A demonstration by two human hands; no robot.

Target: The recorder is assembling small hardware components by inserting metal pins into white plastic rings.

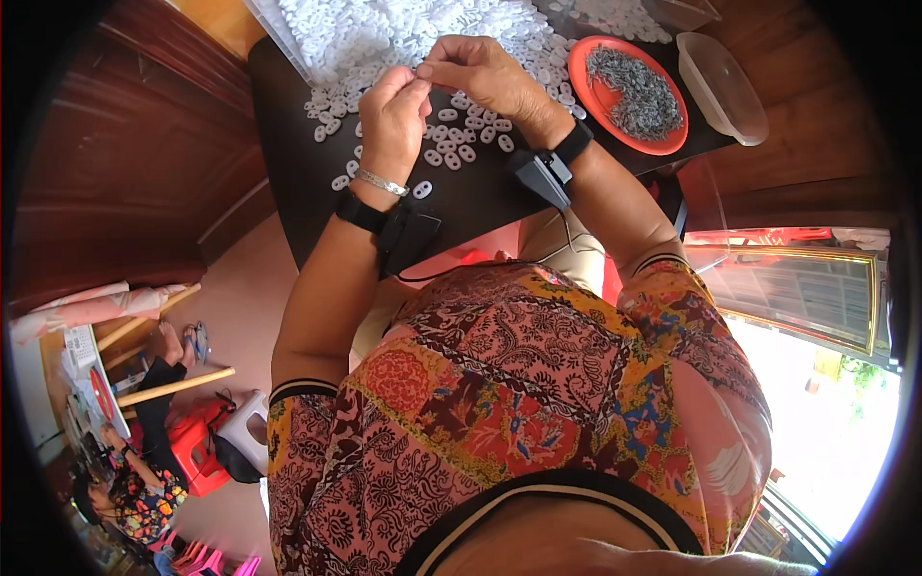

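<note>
Where left grip meets right grip, both look pinched, cannot tell on what; white two-holed pieces near.

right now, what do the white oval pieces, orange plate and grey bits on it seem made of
White oval pieces: probably matte plastic, given their uniform moulded-looking shape and paired holes. Orange plate: likely smooth plastic, evenly coloured along its rim. Grey bits: possibly dull metal, judging by colour; too small to be sure.

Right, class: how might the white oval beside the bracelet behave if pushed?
The white oval would probably slide rather than roll, since it lies flat on the dark table. It looks like hard plastic, so likely stiff; being small and pierced, probably light.
</note>
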